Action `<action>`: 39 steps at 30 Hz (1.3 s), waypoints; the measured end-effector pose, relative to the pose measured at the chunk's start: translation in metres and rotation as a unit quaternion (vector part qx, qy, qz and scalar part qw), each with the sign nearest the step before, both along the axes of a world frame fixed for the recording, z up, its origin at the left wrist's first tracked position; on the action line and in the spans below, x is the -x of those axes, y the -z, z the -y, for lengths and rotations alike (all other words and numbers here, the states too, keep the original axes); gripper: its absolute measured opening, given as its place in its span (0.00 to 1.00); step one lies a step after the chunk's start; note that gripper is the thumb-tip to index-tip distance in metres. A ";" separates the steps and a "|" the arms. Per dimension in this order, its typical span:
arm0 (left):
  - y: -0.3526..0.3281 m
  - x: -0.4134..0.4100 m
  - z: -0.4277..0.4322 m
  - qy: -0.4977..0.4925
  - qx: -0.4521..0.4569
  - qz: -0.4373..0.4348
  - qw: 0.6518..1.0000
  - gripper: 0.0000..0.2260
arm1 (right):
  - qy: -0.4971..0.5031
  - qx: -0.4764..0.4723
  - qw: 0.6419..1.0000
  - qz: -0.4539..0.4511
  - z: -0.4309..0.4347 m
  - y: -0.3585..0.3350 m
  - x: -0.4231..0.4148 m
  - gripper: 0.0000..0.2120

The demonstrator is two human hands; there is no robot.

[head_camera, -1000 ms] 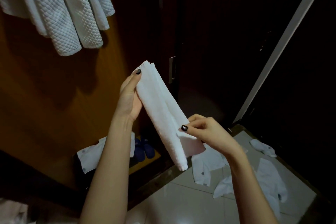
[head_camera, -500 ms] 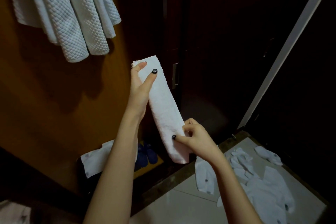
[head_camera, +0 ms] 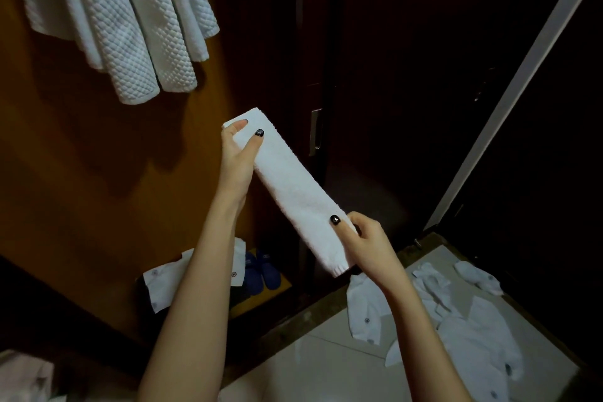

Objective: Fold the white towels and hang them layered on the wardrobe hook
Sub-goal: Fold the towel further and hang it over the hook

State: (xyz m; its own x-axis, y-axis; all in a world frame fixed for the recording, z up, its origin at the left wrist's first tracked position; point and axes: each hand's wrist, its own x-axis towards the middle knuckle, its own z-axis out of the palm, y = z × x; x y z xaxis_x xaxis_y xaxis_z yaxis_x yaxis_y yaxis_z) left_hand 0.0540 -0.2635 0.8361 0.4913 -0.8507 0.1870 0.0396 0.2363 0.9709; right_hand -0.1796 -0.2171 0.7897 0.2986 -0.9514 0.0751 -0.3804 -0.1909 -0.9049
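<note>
White towel (head_camera: 293, 192), folded into a long narrow strip, is held on a slant between your 2 hands, in the air in front of the dark wardrobe doors. Your left hand (head_camera: 236, 160) pinches its upper end, thumb on the front and fingers behind. Your right hand (head_camera: 368, 245) grips near the lower end, thumb on the face and fingers curled round the back.

By its shape, the lengthwise folding looks done. What is left for this one is probably carrying it up to the hook. At upper left the hanging towels (head_camera: 130, 26), waffle-textured, drape in overlapping layers against the orange-brown wardrobe panel (head_camera: 81, 173), so part of the job appears finished. The hook is out of view above them, and you cannot tell how many towels remain.

Below you, the pale tiled floor (head_camera: 326, 369) carries scattered white garments (head_camera: 473, 336) with small dark emblems. Blue slippers (head_camera: 262, 271) sit at the wardrobe's foot. A metal handle (head_camera: 316, 130) shows on the dark door beyond the towel. The room is dim.
</note>
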 end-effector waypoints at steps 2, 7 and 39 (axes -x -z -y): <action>0.001 -0.004 0.001 -0.006 0.000 -0.013 1.000 0.15 | 0.000 -0.015 1.000 0.026 -0.001 0.000 0.005 0.10; 0.007 -0.008 0.001 -0.005 -0.003 -0.055 0.998 0.15 | 0.000 -0.046 0.998 0.046 -0.002 -0.004 0.013 0.06; -0.011 -0.009 0.000 0.002 0.034 -0.115 0.993 0.17 | -0.138 -0.090 0.985 0.052 -0.004 -0.003 0.009 0.18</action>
State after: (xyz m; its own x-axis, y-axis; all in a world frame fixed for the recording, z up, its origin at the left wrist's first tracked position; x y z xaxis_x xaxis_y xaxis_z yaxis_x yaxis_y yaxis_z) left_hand 0.0626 -0.2639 0.8473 0.5237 -0.8421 0.1285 0.2591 0.3012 0.9177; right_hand -0.1881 -0.2129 0.7923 0.5467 -0.8361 -0.0445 -0.2407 -0.1061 -0.9648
